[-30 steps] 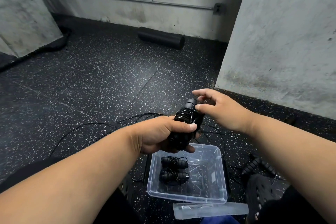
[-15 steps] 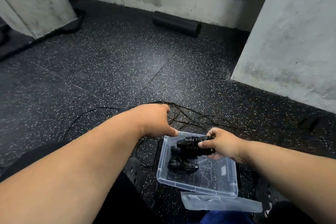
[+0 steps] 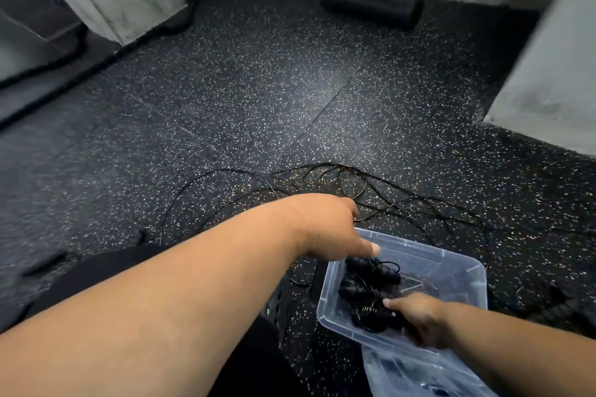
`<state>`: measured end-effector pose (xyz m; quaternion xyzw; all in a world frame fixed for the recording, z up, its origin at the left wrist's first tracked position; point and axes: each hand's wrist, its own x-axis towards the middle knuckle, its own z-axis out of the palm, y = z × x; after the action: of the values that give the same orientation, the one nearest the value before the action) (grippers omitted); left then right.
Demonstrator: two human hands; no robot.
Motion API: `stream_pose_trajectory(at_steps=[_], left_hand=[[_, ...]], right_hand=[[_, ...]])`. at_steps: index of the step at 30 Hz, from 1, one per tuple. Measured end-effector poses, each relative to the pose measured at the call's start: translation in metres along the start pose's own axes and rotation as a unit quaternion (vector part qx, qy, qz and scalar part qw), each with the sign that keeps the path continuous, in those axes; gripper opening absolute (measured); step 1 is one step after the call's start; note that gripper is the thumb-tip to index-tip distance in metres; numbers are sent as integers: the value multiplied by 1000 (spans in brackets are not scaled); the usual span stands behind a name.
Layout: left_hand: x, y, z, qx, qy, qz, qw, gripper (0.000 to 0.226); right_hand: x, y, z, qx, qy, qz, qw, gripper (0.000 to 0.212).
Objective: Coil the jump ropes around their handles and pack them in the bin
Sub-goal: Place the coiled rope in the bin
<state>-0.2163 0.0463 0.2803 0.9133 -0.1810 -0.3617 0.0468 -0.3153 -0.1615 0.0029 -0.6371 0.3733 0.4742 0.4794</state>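
The left hand is held palm-down over the far-left corner of the clear bin. Its thumb is stretched toward the bundles and nothing is seen in its grip; the fingertips are hidden past the knuckles, so whether the cord beneath them is touched cannot be told. Just beyond and to the right of this hand, the loose jump ropes are spread in overlapping loops on the floor. A snag is judged likely if one strand is lifted from that tangle: crossed loops could be dragged along and tightened into a knot.

Beside the thumb, inside the bin, two coiled bundles are lying side by side. Nearer the body, a third coiled rope is grasped by the right hand, whose fingers are curled round it low against the near-left wall. If it is released loosely, the outer turns may be expected to spring off the handles, since no fastening can be seen. The bin could also be nudged by that hand. A clear lid is lying just below the right wrist.
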Motion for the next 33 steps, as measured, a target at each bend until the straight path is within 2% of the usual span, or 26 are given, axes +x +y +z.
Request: stream_pose_trajectory(at_steps=[6, 10, 15, 19, 22, 24, 26, 28, 31, 33], left_hand=[[19, -4, 3, -18, -51, -19, 998, 85], [30, -9, -1, -34, -61, -28, 997, 83], [44, -11, -1, -46, -74, -32, 996, 82], [51, -11, 3, -58, -91, -35, 994, 80], [54, -11, 4, -67, -97, -29, 993, 78], [55, -10, 3, -69, -103, -26, 992, 78], [57, -9, 4, -59, -100, -29, 993, 78], [59, -9, 5, -41, -94, -33, 994, 78], [60, -9, 5, -35, -95, -34, 994, 79], [60, -8, 6, -31, -97, -28, 994, 78]], right_hand=[[38, -1, 6, 67, -31, 43, 996, 19], [53, -3, 16, 73, -40, 31, 996, 23], [64, -3, 23, -86, -3, -49, 995, 44], [57, -2, 20, -112, -62, -68, 989, 40], [55, 3, 16, -127, -79, -103, 983, 35], [59, 7, 9, -224, -48, -145, 963, 39], [63, 12, 4, -352, -21, -175, 919, 54], [67, 18, 3, -448, -4, -188, 874, 59], [72, 20, 2, -501, 38, -200, 841, 56], [73, 18, 2, -502, 41, -194, 842, 51]])
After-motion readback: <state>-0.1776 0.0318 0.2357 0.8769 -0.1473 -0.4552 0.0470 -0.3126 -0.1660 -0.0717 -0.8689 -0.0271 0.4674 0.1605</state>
